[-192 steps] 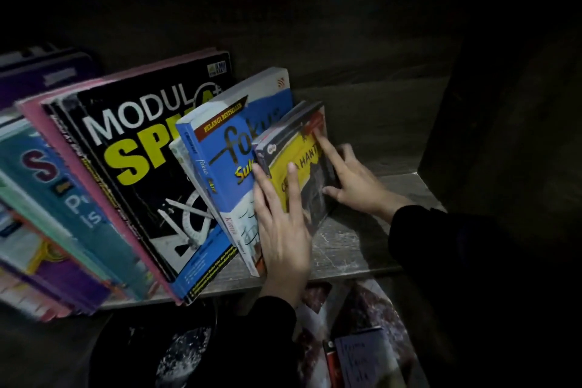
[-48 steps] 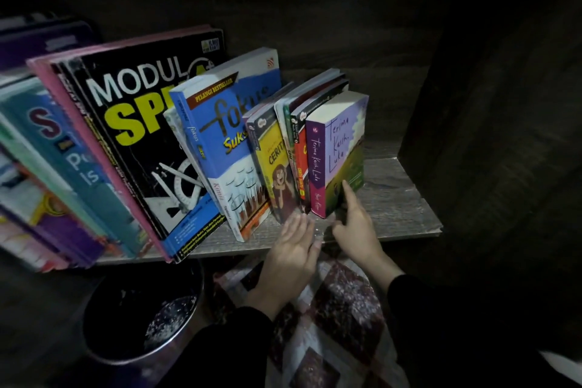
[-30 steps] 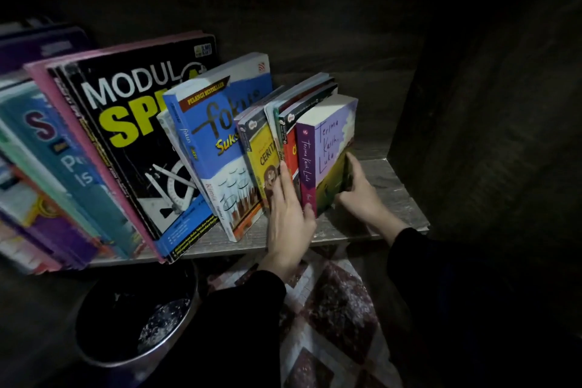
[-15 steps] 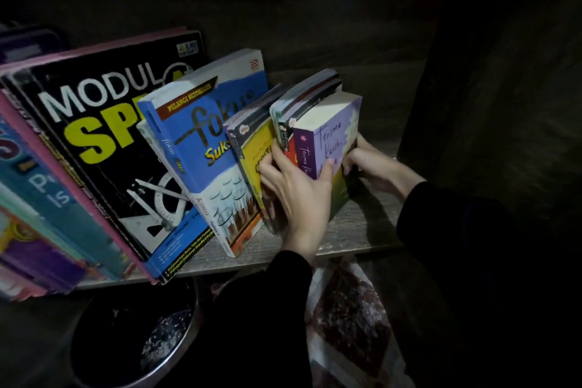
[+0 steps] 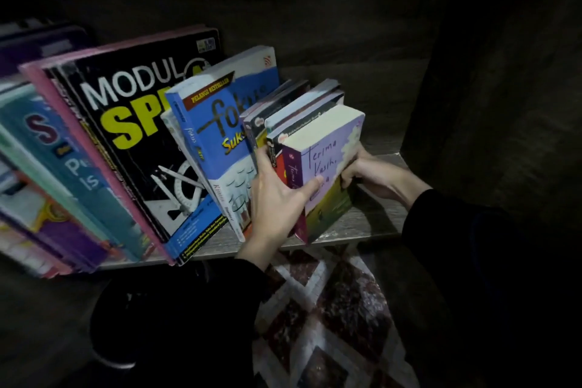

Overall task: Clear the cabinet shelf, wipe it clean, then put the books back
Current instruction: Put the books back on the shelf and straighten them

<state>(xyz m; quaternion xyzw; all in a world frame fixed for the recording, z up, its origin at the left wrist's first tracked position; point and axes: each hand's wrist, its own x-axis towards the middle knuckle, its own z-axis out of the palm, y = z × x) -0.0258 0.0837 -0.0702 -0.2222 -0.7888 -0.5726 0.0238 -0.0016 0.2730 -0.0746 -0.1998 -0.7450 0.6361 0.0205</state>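
1 purple book [image 5: 327, 167], last at the right end of the row on the cabinet shelf [image 5: 371, 224], stands with its long axis upright but leaning left against the neighbouring paperbacks [image 5: 283, 116]; it lies between the 2 hands, equally near each. Left hand [image 5: 277, 198] pinches the spine side, thumb across the cover. Right hand [image 5: 374, 173] curls round the fore-edge, fingertips hidden behind; leftmost books [image 5: 47, 167] are blurred and cut off.

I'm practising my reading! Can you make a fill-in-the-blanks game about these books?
The black book says ____ in white letters.
The left hand and right hand grip the purple book, standing farthest ____ on the shelf.
The fokus book has a ____ spine.
Missing words: MODUL, right, blue.
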